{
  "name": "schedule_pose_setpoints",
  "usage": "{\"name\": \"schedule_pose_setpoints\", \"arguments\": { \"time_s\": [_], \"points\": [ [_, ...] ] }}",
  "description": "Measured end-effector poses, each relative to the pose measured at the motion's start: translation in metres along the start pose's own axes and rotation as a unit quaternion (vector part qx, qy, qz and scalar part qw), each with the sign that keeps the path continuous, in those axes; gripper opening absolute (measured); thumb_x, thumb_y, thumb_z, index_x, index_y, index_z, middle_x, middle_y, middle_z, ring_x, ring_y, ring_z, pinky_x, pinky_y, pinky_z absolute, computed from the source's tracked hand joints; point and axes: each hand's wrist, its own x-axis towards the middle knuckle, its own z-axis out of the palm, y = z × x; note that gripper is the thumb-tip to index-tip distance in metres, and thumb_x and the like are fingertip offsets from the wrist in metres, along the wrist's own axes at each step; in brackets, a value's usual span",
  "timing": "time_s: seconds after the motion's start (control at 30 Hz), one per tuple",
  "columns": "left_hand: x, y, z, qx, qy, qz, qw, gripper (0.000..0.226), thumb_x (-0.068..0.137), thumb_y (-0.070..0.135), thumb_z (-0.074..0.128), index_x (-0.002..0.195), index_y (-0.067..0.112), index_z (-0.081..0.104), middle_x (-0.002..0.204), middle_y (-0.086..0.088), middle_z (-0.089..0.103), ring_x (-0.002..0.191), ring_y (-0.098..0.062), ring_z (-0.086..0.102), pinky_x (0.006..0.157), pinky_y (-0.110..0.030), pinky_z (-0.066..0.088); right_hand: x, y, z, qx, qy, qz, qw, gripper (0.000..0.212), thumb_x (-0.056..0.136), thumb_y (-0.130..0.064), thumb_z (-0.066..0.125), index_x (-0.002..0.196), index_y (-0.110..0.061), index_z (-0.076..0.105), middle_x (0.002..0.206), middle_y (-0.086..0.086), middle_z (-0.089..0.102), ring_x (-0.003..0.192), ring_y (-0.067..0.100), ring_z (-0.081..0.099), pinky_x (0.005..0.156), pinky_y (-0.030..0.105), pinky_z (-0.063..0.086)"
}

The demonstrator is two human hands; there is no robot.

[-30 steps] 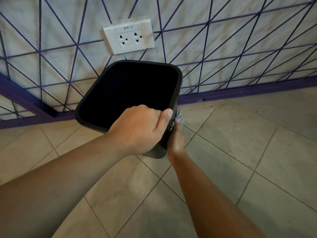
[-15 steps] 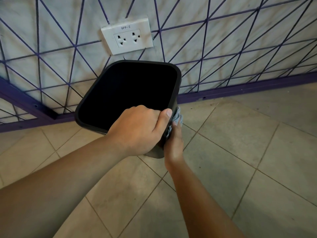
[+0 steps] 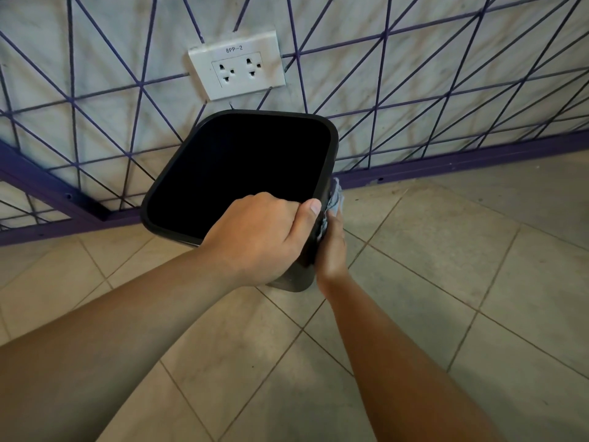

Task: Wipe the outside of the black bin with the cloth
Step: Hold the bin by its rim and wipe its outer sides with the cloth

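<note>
The black bin (image 3: 242,173) is tilted with its mouth toward the viewer, held above the tiled floor (image 3: 446,282) near a wall with a white socket plate (image 3: 237,70); its inside is too dark to see. The left hand (image 3: 258,239) grips the near rim, thumb on the edge. On the bin's right outer side, the right hand (image 3: 333,247) presses a bluish-grey cloth (image 3: 336,197) flat against the plastic.

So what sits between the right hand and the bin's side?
The cloth, pressed by the right hand against the black bin, as the head view shows.
</note>
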Motion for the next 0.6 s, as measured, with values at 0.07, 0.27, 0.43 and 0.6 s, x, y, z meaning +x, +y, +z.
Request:
{"name": "schedule_pose_setpoints", "arguments": {
  "time_s": [0.07,0.27,0.43,0.6],
  "points": [
    [0.001,0.001,0.000,0.000,-0.004,-0.003,1.000,0.053,0.105,0.040,0.026,0.054,0.028,0.036,0.045,0.006,0.040,0.041,-0.009,0.044,0.049,-0.025,0.026,0.012,-0.001,-0.001,0.026,0.003,0.050,0.998,0.124,0.070,-0.091,0.049,0.177,-0.029,0.047,0.178,0.014,0.051,0.168,0.034,0.046,0.142,0.062,0.032],
    [0.001,0.001,0.000,0.002,-0.004,-0.010,1.000,0.054,0.105,0.040,0.027,0.053,0.027,0.035,0.046,0.005,0.041,0.043,-0.010,0.044,0.049,-0.027,0.027,0.008,-0.001,-0.001,0.043,-0.024,0.037,0.998,0.104,0.094,-0.087,0.052,0.176,-0.024,0.048,0.175,0.010,0.056,0.165,0.028,0.050,0.142,0.054,0.035],
    [-0.001,0.001,0.000,0.009,-0.002,-0.006,1.000,0.053,0.106,0.039,0.028,0.054,0.028,0.036,0.045,0.006,0.040,0.041,-0.008,0.044,0.048,-0.022,0.026,0.003,0.002,-0.001,0.032,-0.015,0.035,0.999,0.120,0.082,-0.096,0.059,0.177,-0.025,0.046,0.178,0.008,0.053,0.167,0.027,0.047,0.143,0.055,0.032],
    [0.001,0.001,0.000,0.004,0.001,-0.001,1.000,0.054,0.106,0.039,0.027,0.054,0.027,0.037,0.046,0.005,0.041,0.043,-0.010,0.045,0.050,-0.028,0.028,0.004,0.009,-0.005,0.005,-0.020,0.018,1.000,0.128,0.072,-0.096,0.049,0.179,-0.027,0.043,0.181,0.009,0.048,0.171,0.028,0.042,0.144,0.056,0.029]
  ]
}}
